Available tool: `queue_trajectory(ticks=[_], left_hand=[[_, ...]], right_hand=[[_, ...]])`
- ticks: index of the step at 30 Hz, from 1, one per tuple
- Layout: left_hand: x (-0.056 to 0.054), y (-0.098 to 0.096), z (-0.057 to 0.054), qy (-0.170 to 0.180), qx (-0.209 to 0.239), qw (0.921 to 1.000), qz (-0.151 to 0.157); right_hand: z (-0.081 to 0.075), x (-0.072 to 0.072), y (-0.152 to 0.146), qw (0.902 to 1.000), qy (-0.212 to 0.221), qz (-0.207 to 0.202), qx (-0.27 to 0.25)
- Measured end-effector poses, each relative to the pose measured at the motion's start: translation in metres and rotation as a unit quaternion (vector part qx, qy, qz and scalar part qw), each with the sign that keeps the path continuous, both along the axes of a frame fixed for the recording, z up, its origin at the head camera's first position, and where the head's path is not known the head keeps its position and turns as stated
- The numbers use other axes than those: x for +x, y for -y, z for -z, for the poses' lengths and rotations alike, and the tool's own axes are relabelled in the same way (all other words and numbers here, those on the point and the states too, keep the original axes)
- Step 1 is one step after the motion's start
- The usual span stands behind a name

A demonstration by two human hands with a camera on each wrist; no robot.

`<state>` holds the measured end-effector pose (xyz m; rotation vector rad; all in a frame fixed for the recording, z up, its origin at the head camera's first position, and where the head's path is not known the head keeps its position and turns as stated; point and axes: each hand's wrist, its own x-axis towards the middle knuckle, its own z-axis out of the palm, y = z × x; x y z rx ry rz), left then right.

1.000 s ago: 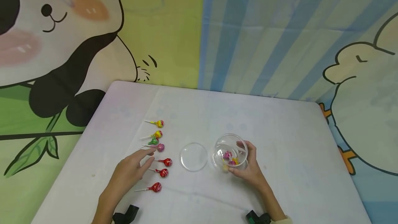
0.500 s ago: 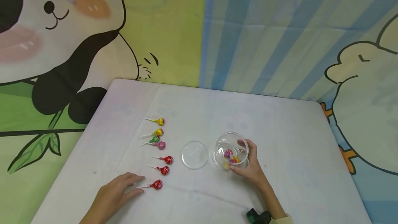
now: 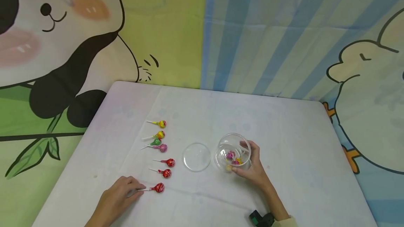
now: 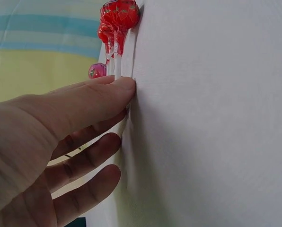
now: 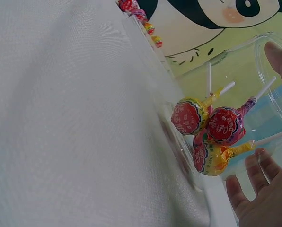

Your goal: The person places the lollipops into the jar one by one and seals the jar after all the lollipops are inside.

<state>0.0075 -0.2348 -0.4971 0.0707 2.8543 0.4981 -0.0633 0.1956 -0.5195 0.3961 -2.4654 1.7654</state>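
At the near end of a column of lollipops lies a red lollipop [image 3: 158,187]. My left hand [image 3: 116,197] pinches its white stick between thumb and forefinger, and the red wrapped head [image 4: 124,14] points away from the fingers in the left wrist view. My right hand [image 3: 255,171] grips the side of a clear plastic jar [image 3: 234,134], which stands on the table with its mouth open. Inside it are several lollipops, their pink and yellow wrapped heads [image 3: 231,155] at the bottom and their sticks upward.
A clear round lid [image 3: 196,157] lies flat between the lollipops and the jar. Two more red lollipops [image 3: 169,163], a pink one [image 3: 162,148], a green one [image 3: 156,141] and two yellow ones [image 3: 162,124] continue the column on the white tabletop [image 3: 284,132].
My left hand has come down from beside the pink lollipop to the nearest red one, and its fingers have closed on the stick. The right hand and jar have stayed in place.
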Motion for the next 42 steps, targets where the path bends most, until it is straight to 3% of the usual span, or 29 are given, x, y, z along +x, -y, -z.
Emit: queue_trajectory(ticks=[12, 17, 21, 23, 28, 35, 39, 42], left_hand=[[0.001, 0.002, 0.002, 0.004, 0.011, 0.9999, -0.012], [0.006, 0.004, 0.001, -0.009, 0.061, 0.9978, -0.023], [0.007, 0.006, 0.004, -0.047, 0.134, 0.9899, -0.004], [0.007, 0.006, 0.006, -0.089, 0.164, 0.9823, 0.016], [0.004, 0.004, 0.010, -0.160, 0.193, 0.9671, 0.041], [0.003, -0.002, 0.007, -0.130, 0.219, 0.9668, 0.012], [0.001, -0.004, 0.005, -0.137, 0.253, 0.9575, 0.015], [-0.003, -0.006, 0.002, -0.139, 0.292, 0.9457, 0.031]], right_hand=[[0.004, -0.001, 0.000, 0.9998, -0.005, 0.000, -0.021], [0.002, 0.000, 0.001, 0.9998, -0.007, -0.010, -0.016], [0.003, -0.001, 0.001, 0.9998, -0.014, -0.011, -0.003], [0.004, -0.001, 0.000, 0.9998, -0.016, -0.010, -0.001], [0.001, -0.001, 0.000, 0.9999, -0.011, 0.000, 0.001], [0.001, 0.000, 0.001, 1.0000, -0.001, 0.004, 0.008], [0.002, 0.000, 0.001, 0.9999, -0.005, 0.001, 0.009], [0.003, -0.001, 0.000, 0.9999, -0.010, -0.001, 0.009]])
